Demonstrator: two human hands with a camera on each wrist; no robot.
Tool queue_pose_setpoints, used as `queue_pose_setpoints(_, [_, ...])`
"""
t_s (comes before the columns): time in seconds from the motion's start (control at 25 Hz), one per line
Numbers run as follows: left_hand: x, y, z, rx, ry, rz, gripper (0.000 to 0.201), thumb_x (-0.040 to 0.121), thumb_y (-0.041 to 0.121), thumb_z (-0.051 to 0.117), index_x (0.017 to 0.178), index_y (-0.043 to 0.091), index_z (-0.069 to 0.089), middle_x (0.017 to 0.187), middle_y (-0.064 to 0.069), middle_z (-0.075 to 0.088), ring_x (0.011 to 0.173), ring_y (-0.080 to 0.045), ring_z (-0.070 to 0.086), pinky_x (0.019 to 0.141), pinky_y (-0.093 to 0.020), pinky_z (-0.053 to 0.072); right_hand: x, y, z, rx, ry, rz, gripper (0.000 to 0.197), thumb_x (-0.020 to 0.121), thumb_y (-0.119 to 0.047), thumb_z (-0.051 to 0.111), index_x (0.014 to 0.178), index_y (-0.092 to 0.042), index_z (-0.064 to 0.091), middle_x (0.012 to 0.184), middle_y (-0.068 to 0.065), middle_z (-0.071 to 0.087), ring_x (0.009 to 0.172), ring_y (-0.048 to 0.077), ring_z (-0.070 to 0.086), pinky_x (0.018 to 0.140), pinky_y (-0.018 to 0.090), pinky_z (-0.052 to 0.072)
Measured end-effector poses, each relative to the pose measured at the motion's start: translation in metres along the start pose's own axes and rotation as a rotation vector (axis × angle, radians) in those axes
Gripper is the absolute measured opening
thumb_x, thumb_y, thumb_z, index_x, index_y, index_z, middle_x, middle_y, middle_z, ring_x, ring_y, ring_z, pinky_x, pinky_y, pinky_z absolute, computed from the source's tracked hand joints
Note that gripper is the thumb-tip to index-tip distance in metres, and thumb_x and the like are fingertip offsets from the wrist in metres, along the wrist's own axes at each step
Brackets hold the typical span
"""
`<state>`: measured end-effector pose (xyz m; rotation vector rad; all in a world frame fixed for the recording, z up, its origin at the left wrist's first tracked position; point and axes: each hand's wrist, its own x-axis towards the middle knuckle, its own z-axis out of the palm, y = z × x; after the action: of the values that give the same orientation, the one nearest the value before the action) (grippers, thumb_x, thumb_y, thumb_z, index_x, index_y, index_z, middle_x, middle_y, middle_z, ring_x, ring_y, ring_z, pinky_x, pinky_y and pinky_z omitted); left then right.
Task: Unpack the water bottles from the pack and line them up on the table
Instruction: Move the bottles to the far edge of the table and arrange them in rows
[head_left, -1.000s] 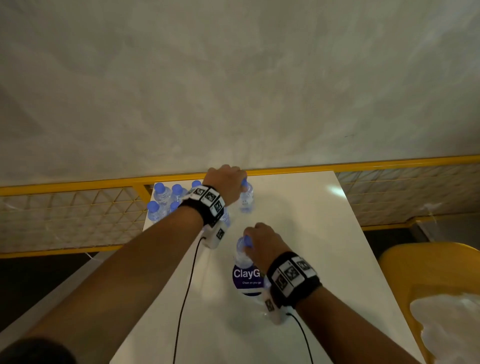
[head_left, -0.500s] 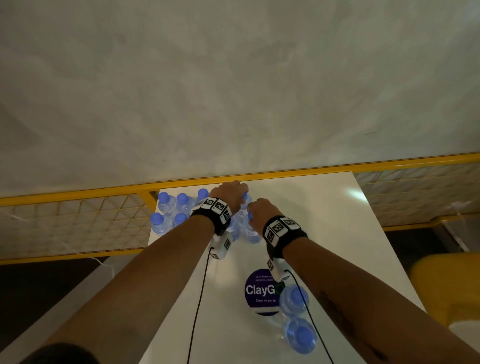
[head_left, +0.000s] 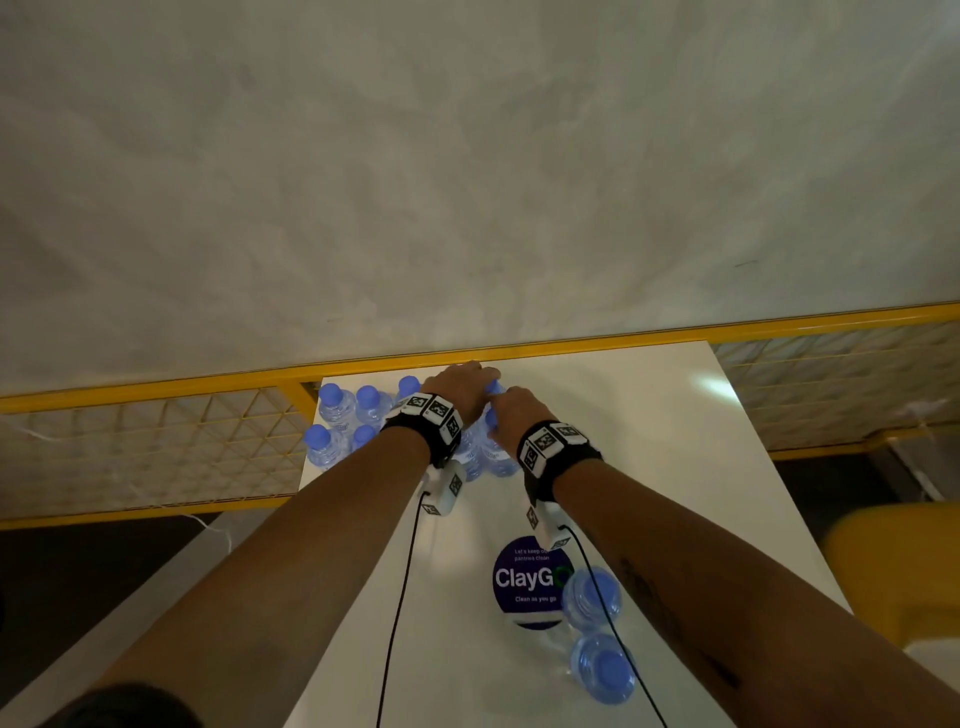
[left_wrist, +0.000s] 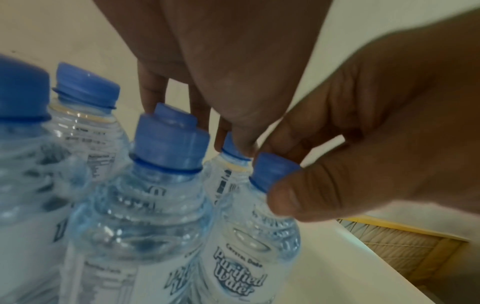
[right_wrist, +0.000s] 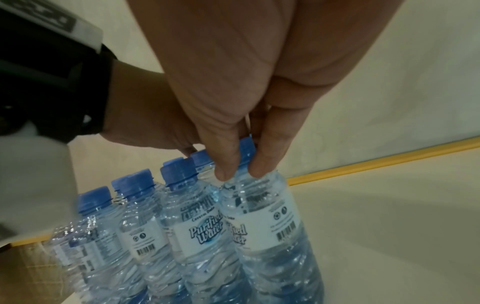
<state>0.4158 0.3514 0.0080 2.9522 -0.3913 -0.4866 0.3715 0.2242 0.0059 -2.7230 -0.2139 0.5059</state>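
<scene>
Several clear water bottles with blue caps (head_left: 332, 397) stand grouped at the far left of the white table (head_left: 649, 467). My left hand (head_left: 480, 382) reaches over the group, and in the left wrist view its fingertips (left_wrist: 223, 142) pinch the cap of a back-row bottle (left_wrist: 228, 174). Just beside it, my right hand (right_wrist: 239, 170) pinches the cap of another bottle (right_wrist: 270, 226), which stands upright at the right end of the front row. Two more bottles (head_left: 592, 597) stand close to me under my right forearm.
A round purple sticker (head_left: 519, 577) lies on the table beside the near bottles. A yellow rail (head_left: 675, 332) runs along the table's far edge against a plain wall. Mesh panels flank the table, and a yellow chair (head_left: 893, 571) sits at the right.
My right hand carried a bottle from beside the purple sticker to the far group, next to my left hand. The left hand stayed on its bottle's cap.
</scene>
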Motion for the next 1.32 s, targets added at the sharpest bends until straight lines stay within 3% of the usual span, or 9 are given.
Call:
queue_pose_setpoints(0.16, [-0.022,0.003,-0.013,-0.016,0.069,-0.004,0.049,0.102,0.030,0.052,0.150,0.026,0.045,0.147,-0.002,0.051,0.133,-0.032,0.049,0.106,-0.052,0.045,-0.042,0.014,-0.010,-0.046,-0.029,-0.044,0.043,0.089,-0.031,0.066,0.125,-0.012,0.053,0.121,0.011,0.057,0.109,0.028,0.060,0.089,0.034,0.049])
queue_pose_setpoints(0.28, [-0.057,0.022,-0.023,0.007,0.239,0.103,0.041,0.101,0.026,0.053,0.141,0.022,0.055,0.136,-0.003,0.059,0.123,-0.031,0.056,0.099,-0.048,0.049,-0.103,0.028,-0.013,0.010,-0.008,-0.108,0.046,0.088,-0.036,0.065,0.128,-0.016,0.053,0.123,0.006,0.055,0.114,0.025,0.056,0.097,0.037,0.047])
queue_pose_setpoints(0.36, [-0.091,0.049,-0.023,-0.096,0.247,0.232,0.037,0.102,0.027,0.053,0.137,0.021,0.060,0.128,-0.003,0.063,0.113,-0.029,0.062,0.093,-0.045,0.052,-0.155,0.040,-0.011,0.049,-0.029,-0.108,0.034,0.088,-0.039,0.063,0.118,-0.023,0.058,0.117,0.001,0.056,0.111,0.022,0.056,0.097,0.037,0.048])
queue_pose_setpoints(0.52, [-0.162,0.114,0.004,-0.094,-0.029,0.428,0.037,0.102,0.044,0.051,0.136,0.032,0.059,0.123,0.001,0.063,0.106,-0.021,0.065,0.088,-0.038,0.054,-0.263,0.060,0.005,0.039,-0.102,-0.016,0.028,0.084,-0.041,0.061,0.109,-0.028,0.061,0.109,-0.002,0.058,0.103,0.021,0.060,0.087,0.035,0.051])
queue_pose_setpoints(0.68, [-0.187,0.155,0.052,-0.064,-0.274,0.384,0.035,0.093,0.044,0.060,0.125,0.032,0.064,0.119,-0.003,0.056,0.103,-0.028,0.064,0.088,-0.040,0.053,-0.311,0.070,0.032,-0.024,-0.139,-0.008,0.036,0.088,-0.037,0.057,0.124,-0.033,0.053,0.118,-0.002,0.054,0.108,0.024,0.056,0.088,0.037,0.051])
queue_pose_setpoints(0.88, [-0.180,0.163,0.080,-0.003,-0.301,0.333,0.016,0.090,0.022,0.060,0.104,0.016,0.066,0.103,-0.005,0.048,0.089,-0.035,0.065,0.082,-0.040,0.055,-0.308,0.078,0.065,-0.032,-0.041,-0.055,0.041,0.093,-0.021,0.054,0.133,-0.026,0.047,0.125,0.000,0.050,0.102,0.026,0.058,0.079,0.036,0.050])
queue_pose_setpoints(1.04, [-0.150,0.152,0.051,-0.019,-0.186,0.336,0.005,0.089,0.011,0.062,0.094,0.011,0.064,0.092,-0.001,0.043,0.083,-0.032,0.059,0.075,-0.034,0.045,-0.303,0.081,0.071,0.013,-0.021,-0.078,0.025,0.095,-0.018,0.051,0.120,-0.024,0.051,0.116,0.000,0.050,0.101,0.024,0.056,0.074,0.034,0.047])
queue_pose_setpoints(1.12, [-0.124,0.144,0.025,-0.022,-0.107,0.308,0.007,0.090,0.009,0.061,0.096,0.009,0.064,0.093,-0.003,0.047,0.081,-0.028,0.055,0.075,-0.034,0.045,-0.305,0.080,0.069,0.040,-0.011,-0.097,0.018,0.097,-0.020,0.049,0.115,-0.023,0.051,0.113,0.000,0.050,0.100,0.023,0.053,0.076,0.033,0.048])
queue_pose_setpoints(1.32, [-0.041,0.128,-0.024,0.010,-0.008,0.163,0.016,0.090,0.009,0.061,0.105,0.010,0.066,0.111,-0.011,0.056,0.100,-0.032,0.061,0.089,-0.041,0.050,-0.304,0.084,0.069,0.060,-0.048,-0.135,0.021,0.100,-0.021,0.039,0.117,-0.018,0.051,0.117,0.003,0.050,0.104,0.023,0.050,0.074,0.032,0.043])
